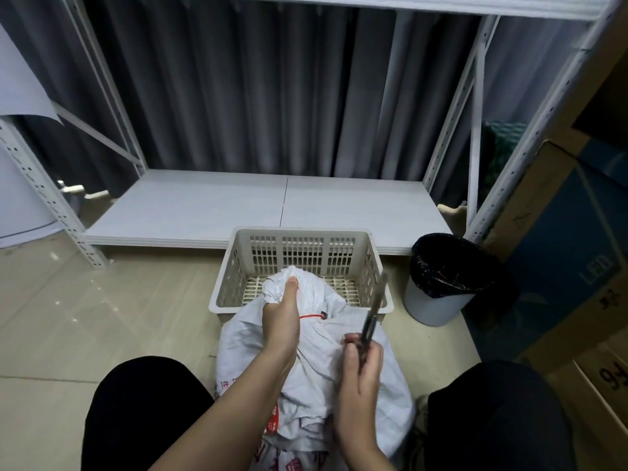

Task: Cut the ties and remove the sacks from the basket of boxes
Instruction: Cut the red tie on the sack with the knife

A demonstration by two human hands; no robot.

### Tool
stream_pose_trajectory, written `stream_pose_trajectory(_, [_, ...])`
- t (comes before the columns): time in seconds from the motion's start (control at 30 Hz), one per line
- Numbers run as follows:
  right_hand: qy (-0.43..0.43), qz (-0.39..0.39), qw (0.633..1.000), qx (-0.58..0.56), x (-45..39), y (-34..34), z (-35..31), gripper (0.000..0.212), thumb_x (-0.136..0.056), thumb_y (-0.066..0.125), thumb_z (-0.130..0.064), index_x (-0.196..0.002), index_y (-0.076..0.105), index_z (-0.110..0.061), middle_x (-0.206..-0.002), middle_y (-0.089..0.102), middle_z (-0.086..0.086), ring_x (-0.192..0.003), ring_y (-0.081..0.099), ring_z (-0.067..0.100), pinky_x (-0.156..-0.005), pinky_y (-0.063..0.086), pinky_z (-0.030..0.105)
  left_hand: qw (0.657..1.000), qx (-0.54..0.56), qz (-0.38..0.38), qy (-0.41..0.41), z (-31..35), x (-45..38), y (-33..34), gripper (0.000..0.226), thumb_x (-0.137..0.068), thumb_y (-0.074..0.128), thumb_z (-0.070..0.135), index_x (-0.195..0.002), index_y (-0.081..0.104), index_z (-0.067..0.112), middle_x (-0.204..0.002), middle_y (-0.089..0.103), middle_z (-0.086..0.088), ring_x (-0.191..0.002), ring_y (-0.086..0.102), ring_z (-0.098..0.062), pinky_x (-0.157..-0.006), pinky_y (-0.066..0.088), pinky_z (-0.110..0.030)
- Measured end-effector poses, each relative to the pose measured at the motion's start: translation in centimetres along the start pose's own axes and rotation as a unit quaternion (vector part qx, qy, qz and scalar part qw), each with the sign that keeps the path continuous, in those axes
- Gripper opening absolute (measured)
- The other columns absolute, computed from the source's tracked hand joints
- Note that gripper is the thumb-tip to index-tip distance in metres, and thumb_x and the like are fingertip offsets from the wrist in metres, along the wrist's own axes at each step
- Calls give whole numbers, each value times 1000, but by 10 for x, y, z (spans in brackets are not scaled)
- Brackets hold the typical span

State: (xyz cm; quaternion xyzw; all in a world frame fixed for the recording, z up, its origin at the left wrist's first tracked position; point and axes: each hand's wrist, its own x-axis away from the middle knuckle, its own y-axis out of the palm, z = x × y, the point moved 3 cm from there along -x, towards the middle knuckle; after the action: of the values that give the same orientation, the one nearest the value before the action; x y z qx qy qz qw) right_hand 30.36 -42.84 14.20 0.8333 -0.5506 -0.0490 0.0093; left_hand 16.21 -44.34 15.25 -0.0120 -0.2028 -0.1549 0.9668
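A white woven sack [316, 375] with red print lies between my knees, its bunched neck leaning over the near rim of a beige slotted basket [299, 253]. A red tie [311, 316] cinches the neck. My left hand [282, 317] grips the gathered neck just above the tie. My right hand [360, 372] holds a pair of scissors [373, 307] to the right of the tie, blades pointing up and away, apart from the tie. The basket's inside shows only its slotted floor behind the sack.
A white bin with a black liner [441, 280] stands right of the basket. A low grey shelf board [272, 209] and metal rack posts lie beyond. Cardboard boxes [560, 249] stack at the right. My dark-trousered knees flank the sack on a beige tiled floor.
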Motion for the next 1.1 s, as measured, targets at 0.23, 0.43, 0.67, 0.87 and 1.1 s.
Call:
stream_pose_trajectory(0.23, [80,-252,962,-60,-4,-19,-36,17,-96,53,-18,-110,54,-27,-59,56,5,-38,38,11,-44,29,26,1000,0,13,11,-1,-4,-1,37,-88,53,52,-66,44,24,-74,50,4,-65,47,-13,-63,39,-30])
stream_pose_trajectory(0.43, [110,-171,978,-40,-3,-15,-12,32,-92,46,-32,-95,62,-5,-63,66,1,-30,36,9,-34,30,19,1000,10,15,16,2,-2,-1,36,-88,54,51,-65,44,25,-76,48,3,-65,45,-14,-57,35,-27])
stream_pose_trajectory(0.67, [181,-314,932,-21,7,-19,2,64,-66,65,-63,-89,63,-3,-81,68,-17,-33,42,7,-35,32,16,1000,26,-9,1,1,-3,-1,36,-91,53,47,-66,40,25,-69,43,5,-60,42,-10,-54,30,-21])
stream_pose_trajectory(0.87, [207,-321,924,-23,4,-25,7,48,-77,57,-46,-86,67,1,-59,60,-21,-32,42,8,-33,30,15,998,56,-27,-22,-7,-11,1,41,-91,53,47,-114,57,13,-94,53,3,-82,49,-12,-72,36,-27])
stream_pose_trajectory(1.1, [209,-309,928,2,1,-25,19,29,-76,56,-47,-81,75,-26,-110,58,-5,-37,46,9,-34,33,17,996,52,-37,-60,-6,-15,-1,64,-88,55,51,-135,47,8,-130,53,-5,-115,51,-22,-91,37,-29])
